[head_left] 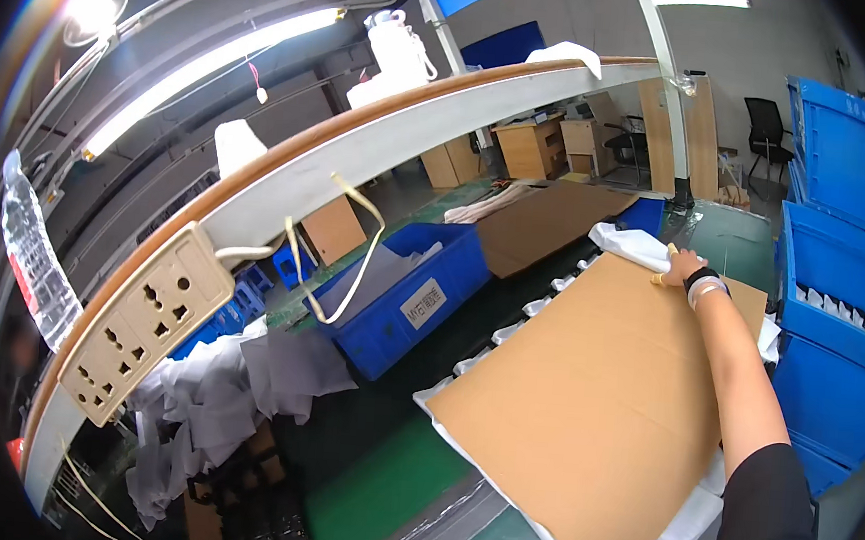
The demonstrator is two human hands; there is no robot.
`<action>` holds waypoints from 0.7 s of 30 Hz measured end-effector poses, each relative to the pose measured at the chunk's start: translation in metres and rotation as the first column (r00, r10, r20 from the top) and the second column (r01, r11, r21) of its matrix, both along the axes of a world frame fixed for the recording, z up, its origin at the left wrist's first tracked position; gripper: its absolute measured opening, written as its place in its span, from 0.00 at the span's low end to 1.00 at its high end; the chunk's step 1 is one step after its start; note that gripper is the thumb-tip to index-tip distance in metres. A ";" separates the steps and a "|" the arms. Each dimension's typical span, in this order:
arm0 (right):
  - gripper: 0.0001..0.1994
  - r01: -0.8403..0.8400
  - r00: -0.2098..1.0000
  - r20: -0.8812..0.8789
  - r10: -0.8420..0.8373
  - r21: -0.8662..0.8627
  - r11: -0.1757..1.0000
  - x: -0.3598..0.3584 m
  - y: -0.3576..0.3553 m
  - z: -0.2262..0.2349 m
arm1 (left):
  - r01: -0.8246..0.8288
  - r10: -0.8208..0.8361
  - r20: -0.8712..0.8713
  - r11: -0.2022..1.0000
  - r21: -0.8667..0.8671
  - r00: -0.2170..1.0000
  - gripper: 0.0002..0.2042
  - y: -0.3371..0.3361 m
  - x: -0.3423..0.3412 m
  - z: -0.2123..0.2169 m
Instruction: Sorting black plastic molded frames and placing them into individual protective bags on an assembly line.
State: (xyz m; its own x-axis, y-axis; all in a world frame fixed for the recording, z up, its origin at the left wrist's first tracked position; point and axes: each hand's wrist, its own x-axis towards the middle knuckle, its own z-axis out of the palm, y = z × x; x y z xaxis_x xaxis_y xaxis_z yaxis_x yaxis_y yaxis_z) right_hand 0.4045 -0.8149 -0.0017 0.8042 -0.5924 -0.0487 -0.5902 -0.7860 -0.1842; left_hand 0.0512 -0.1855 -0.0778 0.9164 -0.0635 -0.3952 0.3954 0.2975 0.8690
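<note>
A large brown cardboard sheet point(594, 402) lies flat on a green work table point(387, 488), covering a layer of white fabric point(696, 524) whose edges show along its near and left sides. The person's right hand point(681, 267) reaches to the sheet's far edge, fingers apparently curled over it beside a yellowish object too small to identify. The left hand is out of view. A blue bin point(410, 299) sits left of the sheet; stacked blue crates point(837, 298) stand at right, a power strip point(143, 325) hangs at left.
</note>
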 end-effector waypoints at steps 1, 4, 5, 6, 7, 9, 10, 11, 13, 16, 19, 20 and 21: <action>0.40 -0.006 0.999 0.054 0.009 -0.058 0.998 -0.006 -0.010 -0.004 | -0.005 0.005 -0.019 1.000 0.004 1.000 0.13 -0.020 0.010 0.028; 0.38 -0.039 0.999 -0.033 0.035 -0.108 0.993 -0.002 -0.011 0.008 | -0.099 0.101 -0.052 0.995 0.027 0.994 0.13 -0.011 -0.017 0.017; 0.36 -0.035 0.999 0.008 0.037 -0.113 0.993 -0.002 -0.007 0.014 | -0.149 0.151 -0.060 0.988 0.033 0.987 0.13 0.004 -0.041 0.000; 0.39 -0.049 0.997 0.059 0.058 -0.139 0.989 -0.001 -0.026 0.003 | -0.164 0.165 -0.051 0.986 0.020 0.985 0.13 -0.003 -0.039 0.010; 0.41 -0.079 0.989 0.107 0.101 -0.196 0.977 0.000 -0.033 -0.004 | -0.100 0.093 0.057 0.985 0.140 0.994 0.13 -0.019 -0.032 0.034; 0.49 -0.191 0.966 0.144 0.216 -0.171 0.967 -0.011 -0.059 -0.019 | -0.032 -0.016 0.184 0.967 0.252 0.983 0.13 -0.029 -0.030 0.054; 0.48 -0.290 0.922 0.245 0.301 -0.081 0.954 -0.018 -0.045 -0.021 | -0.034 -0.021 0.221 0.970 0.241 0.975 0.12 -0.029 -0.027 0.060; 0.45 -0.271 0.930 0.262 0.258 0.013 0.963 -0.020 -0.027 -0.020 | -0.083 0.028 0.213 0.963 0.257 0.977 0.12 -0.034 -0.025 0.072; 0.43 -0.332 0.928 0.183 0.324 0.011 0.943 -0.029 -0.031 -0.017 | -0.155 0.084 0.299 0.963 0.222 0.951 0.10 -0.049 -0.024 0.092; 0.44 -0.527 0.822 0.273 0.500 0.030 0.850 -0.058 0.061 0.015 | -0.012 -0.084 0.370 0.968 0.249 0.925 0.10 -0.045 -0.002 0.092; 0.46 -0.695 0.667 0.445 0.597 0.084 0.714 -0.107 0.116 0.031 | 0.022 -0.092 0.404 0.984 0.175 0.910 0.11 -0.038 -0.012 0.081; 0.46 -0.734 0.622 0.496 0.606 0.100 0.672 -0.126 0.127 0.033 | 0.068 -0.124 0.418 0.987 0.144 0.900 0.11 -0.032 -0.014 0.075; 0.47 -0.763 0.582 0.548 0.602 0.111 0.637 -0.147 0.139 0.036 | 0.093 -0.138 0.385 0.986 0.135 0.913 0.15 -0.026 -0.016 0.064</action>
